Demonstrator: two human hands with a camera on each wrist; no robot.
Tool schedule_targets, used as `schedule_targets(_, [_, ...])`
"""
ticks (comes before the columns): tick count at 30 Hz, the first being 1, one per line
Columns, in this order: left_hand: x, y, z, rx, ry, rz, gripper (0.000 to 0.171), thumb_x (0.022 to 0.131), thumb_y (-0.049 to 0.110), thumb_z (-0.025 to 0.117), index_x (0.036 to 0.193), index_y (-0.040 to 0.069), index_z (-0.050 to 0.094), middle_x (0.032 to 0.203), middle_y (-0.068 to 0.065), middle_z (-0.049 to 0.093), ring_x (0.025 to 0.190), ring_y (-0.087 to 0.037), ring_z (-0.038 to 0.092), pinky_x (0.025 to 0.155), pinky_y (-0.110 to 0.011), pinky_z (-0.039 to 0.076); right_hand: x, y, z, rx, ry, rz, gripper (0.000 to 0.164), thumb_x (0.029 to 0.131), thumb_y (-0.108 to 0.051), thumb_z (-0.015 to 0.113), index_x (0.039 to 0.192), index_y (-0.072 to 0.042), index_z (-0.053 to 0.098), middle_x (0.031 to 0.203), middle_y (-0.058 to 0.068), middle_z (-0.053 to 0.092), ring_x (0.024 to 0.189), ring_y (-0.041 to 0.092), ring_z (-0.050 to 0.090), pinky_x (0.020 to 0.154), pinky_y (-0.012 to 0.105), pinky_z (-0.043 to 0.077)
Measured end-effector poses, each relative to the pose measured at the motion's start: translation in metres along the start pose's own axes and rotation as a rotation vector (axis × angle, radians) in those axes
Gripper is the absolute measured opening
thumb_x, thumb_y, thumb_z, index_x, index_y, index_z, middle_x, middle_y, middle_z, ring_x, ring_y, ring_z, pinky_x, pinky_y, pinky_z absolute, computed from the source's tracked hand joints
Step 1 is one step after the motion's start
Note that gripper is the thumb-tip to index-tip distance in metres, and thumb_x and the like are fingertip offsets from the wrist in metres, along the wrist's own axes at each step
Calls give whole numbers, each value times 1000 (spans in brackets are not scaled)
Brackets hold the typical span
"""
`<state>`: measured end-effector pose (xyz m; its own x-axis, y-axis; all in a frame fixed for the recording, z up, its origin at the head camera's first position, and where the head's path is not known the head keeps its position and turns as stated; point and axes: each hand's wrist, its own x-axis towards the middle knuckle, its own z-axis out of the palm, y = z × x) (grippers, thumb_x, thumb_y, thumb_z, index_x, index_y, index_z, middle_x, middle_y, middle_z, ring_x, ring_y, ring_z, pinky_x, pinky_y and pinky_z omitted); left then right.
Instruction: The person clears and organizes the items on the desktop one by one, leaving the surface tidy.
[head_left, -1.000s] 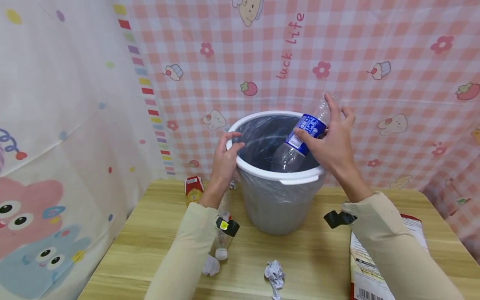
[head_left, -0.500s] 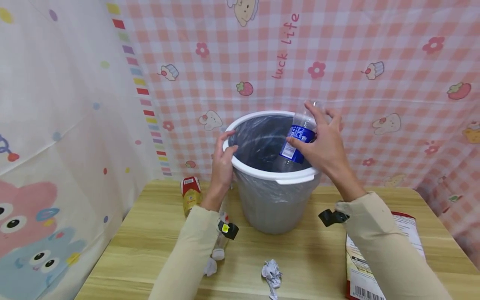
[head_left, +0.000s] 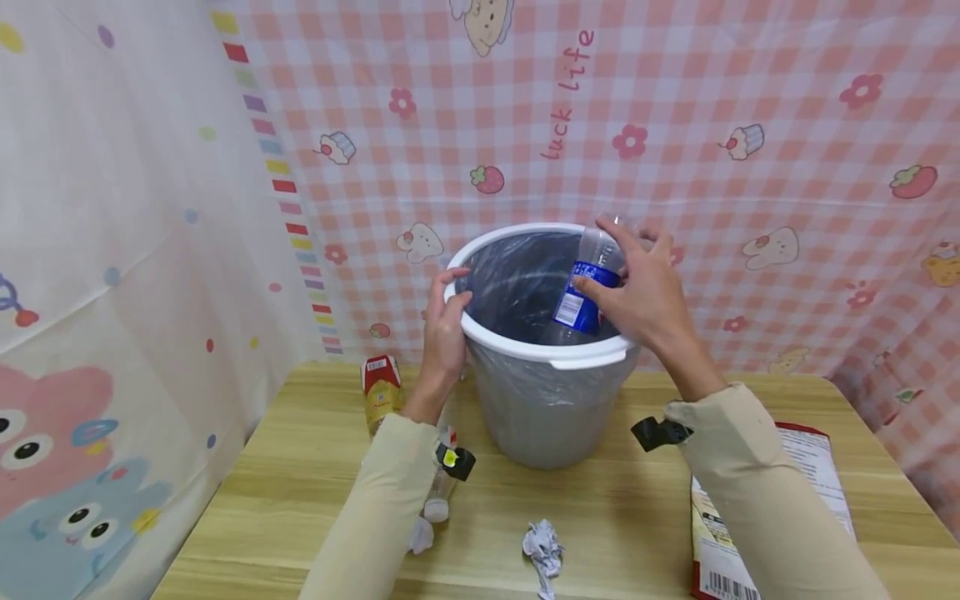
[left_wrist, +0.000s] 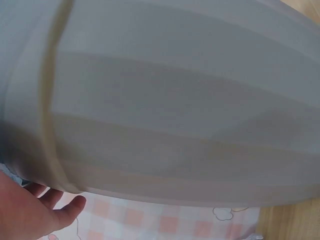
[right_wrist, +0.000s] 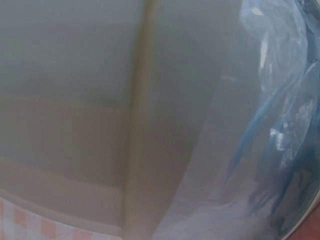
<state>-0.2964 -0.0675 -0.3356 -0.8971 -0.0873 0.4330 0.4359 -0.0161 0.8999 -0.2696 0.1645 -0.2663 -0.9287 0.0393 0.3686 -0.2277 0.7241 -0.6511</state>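
A grey trash can (head_left: 547, 425) with a white rim and a clear liner stands on the table. My left hand (head_left: 446, 333) grips the rim at its left side. In the left wrist view that hand (left_wrist: 30, 215) lies at the can's edge. My right hand (head_left: 651, 292) holds a clear plastic bottle (head_left: 581, 304) with a blue label over the right part of the opening. The bottle tilts down into the can, its lower end hidden behind the rim. The can's wall (right_wrist: 75, 135) and liner (right_wrist: 280, 130) fill most of the right wrist view.
On the wooden table (head_left: 600, 517), a red-and-yellow carton (head_left: 382, 392) and another clear bottle (head_left: 438, 500) lie left of the can. Crumpled paper (head_left: 543, 550) lies in front, with another piece (head_left: 421, 535) by the left sleeve. A printed packet (head_left: 720, 542) lies partly beneath the right forearm.
My right hand has moved left and down with the bottle, which sits lower in the can and stands more upright. My left hand keeps its hold on the rim. The head view has shifted slightly.
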Motion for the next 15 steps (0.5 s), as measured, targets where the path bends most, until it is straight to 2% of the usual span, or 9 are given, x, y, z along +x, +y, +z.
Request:
schedule_targets(9, [0,-1,-1,-21,3,2,36,97,12,40,130,1,48,151,-14,39,139,-26,37,116,-43,29,1,0,0,-71,-18,-10,74,91,-41,68,155,-37,31,155,26,19,118,52,50,90,66,48])
schedule_targets(15, [1,-2,-1,-16,-2,9,36,98,12,40,130,0,48,151,-14,39,140,-25,35,117,-43,27,1,1,0,-100,-7,-26,76,92,-43,65,157,-31,26,150,28,28,111,43,60,87,59,52])
